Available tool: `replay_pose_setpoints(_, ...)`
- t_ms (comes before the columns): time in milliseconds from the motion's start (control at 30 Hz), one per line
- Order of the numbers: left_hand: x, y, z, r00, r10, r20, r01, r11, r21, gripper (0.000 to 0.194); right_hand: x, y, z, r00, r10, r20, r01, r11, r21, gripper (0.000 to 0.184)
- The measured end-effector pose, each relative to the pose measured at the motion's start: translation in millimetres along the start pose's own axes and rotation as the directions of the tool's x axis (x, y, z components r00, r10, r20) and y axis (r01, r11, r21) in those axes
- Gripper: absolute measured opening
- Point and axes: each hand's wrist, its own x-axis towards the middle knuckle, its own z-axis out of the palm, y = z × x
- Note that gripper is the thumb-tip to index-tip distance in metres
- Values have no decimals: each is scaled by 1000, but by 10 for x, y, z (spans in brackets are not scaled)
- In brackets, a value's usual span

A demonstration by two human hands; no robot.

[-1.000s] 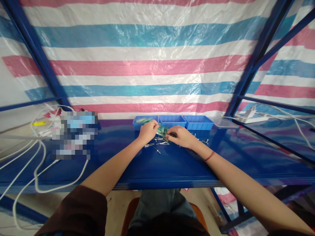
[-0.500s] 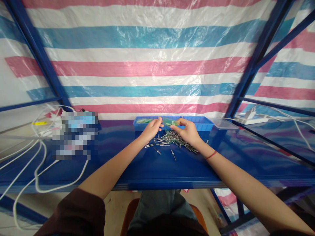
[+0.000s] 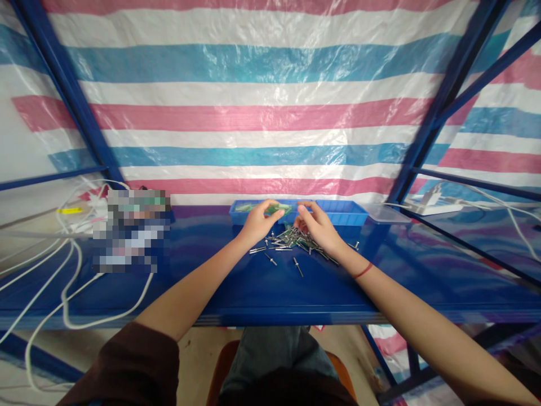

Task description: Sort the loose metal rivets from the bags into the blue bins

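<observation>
Translucent green packet (image 3: pixel 279 208) held in the left hand (image 3: pixel 258 221); slim silvery rivets (image 3: pixel 301 239) in a loose, jumbled heap

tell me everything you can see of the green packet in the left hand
The green packet looks like thin, see-through plastic, with a paler patch; its contents are unclear. The left hand holds it between thumb and fingers, partly hiding it. It appears raised in front of the blue bins, near loose metal pins. The right hand is close but apart.
</observation>
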Motion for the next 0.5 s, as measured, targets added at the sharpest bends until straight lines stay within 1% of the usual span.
replay_pose_setpoints(33, -7, 12, -3, 996, 88, 20, -89, 993, 78, 13, 3, 1, 12, 998, 56, 29, -58, 996, 74, 38)
replay_pose_setpoints(100, -35, 46, 0, 971, 224, 79, -235, 953, 190, 11, 15, 17, 19, 994, 99, 44, -105, 985, 134, 35)
replay_pose_setpoints(133, -54, 67, 6, 959, 262, 105, -279, 935, 217, 15, 22, 33, 13, 995, 97, 37, -101, 986, 135, 31)
replay_pose_setpoints(167, -74, 87, 15, 953, 274, 130, -297, 928, 224, 20, 30, 53, 2, 996, 81, 28, -84, 988, 127, 29)
replay_pose_setpoints(233, -111, 121, 40, 951, 234, 200, -271, 946, 179, 28, 41, 92, -31, 1000, 23, 19, -24, 995, 98, 27)
replay_pose_setpoints(300, -128, 141, 68, 953, 156, 260, -187, 978, 97, 27, 47, 115, -60, 998, -53, 42, 51, 998, 37, 26)
replay_pose_setpoints(333, -123, 142, 79, 957, 122, 264, -144, 987, 68, 24, 49, 117, -70, 995, -86, 58, 86, 996, -2, 26)
replay_pose_setpoints(367, -106, 136, 82, 964, 96, 247, -113, 992, 53, 22, 52, 113, -76, 991, -112, 68, 115, 993, -38, 28)
replay_pose_setpoints(400, -76, 120, 75, 975, 81, 208, -95, 994, 55, 22, 56, 106, -79, 989, -134, 68, 138, 988, -63, 30)
replay_pose_setpoints(467, 19, 61, 15, 993, 70, 91, -80, 991, 106, 23, 69, 93, -80, 986, -163, 33, 165, 983, -84, 38)
replay_pose_setpoints(500, 78, 17, -41, 998, 64, 4, -64, 987, 147, 24, 76, 90, -81, 985, -170, 1, 170, 981, -90, 42)
